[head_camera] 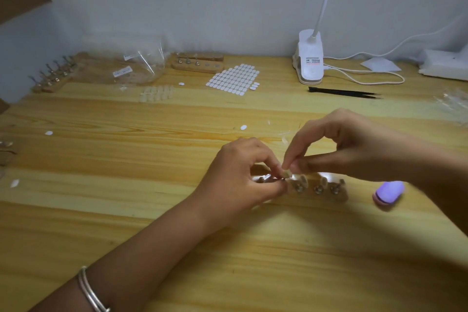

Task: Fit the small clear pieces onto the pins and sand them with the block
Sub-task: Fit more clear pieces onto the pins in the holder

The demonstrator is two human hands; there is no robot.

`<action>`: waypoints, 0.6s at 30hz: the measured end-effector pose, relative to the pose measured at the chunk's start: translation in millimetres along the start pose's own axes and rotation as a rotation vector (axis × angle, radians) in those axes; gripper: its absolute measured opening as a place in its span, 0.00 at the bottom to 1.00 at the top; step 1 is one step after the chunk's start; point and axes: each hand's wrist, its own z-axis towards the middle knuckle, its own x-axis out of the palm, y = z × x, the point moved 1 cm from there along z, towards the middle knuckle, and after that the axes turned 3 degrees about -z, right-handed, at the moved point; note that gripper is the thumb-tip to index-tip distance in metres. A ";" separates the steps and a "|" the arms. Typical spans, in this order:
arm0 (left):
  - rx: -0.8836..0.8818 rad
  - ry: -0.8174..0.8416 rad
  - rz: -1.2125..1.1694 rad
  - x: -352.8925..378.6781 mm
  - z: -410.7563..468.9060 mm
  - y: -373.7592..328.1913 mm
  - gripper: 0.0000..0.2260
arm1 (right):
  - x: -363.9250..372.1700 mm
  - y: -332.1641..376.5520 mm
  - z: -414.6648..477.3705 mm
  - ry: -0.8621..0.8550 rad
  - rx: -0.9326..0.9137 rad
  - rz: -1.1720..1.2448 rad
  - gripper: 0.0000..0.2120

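Note:
A wooden holder [339, 195] with a row of metal pins lies on the table in front of me. Three pins to the right carry small clear pieces [324, 181]. My left hand [243, 177] pinches a metal pin [266, 178] at the holder's left end. My right hand [349, 149] pinches a small clear piece [287, 174] between thumb and forefinger, right at that pin's tip. A lilac and pink sanding block [388, 192] lies to the right of the holder, beside my right wrist.
At the back lie a sheet of white oval stickers [234, 78], a row of clear pieces [157, 94], plastic bags [138, 68], more wooden pin holders [54, 76] [197, 62], a white clip lamp [310, 58] with cable, and black tweezers [344, 92]. Loose stickers dot the table.

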 end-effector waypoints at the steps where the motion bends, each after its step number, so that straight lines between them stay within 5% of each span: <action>1: 0.000 -0.011 -0.003 1.3 0.1 -1.0 0.07 | -1.2 0.8 0.5 0.021 -0.003 -0.008 0.07; 18: -0.007 -0.010 -0.016 1.7 2.1 -1.6 0.04 | 4.2 4.0 11.8 0.066 0.091 0.007 0.04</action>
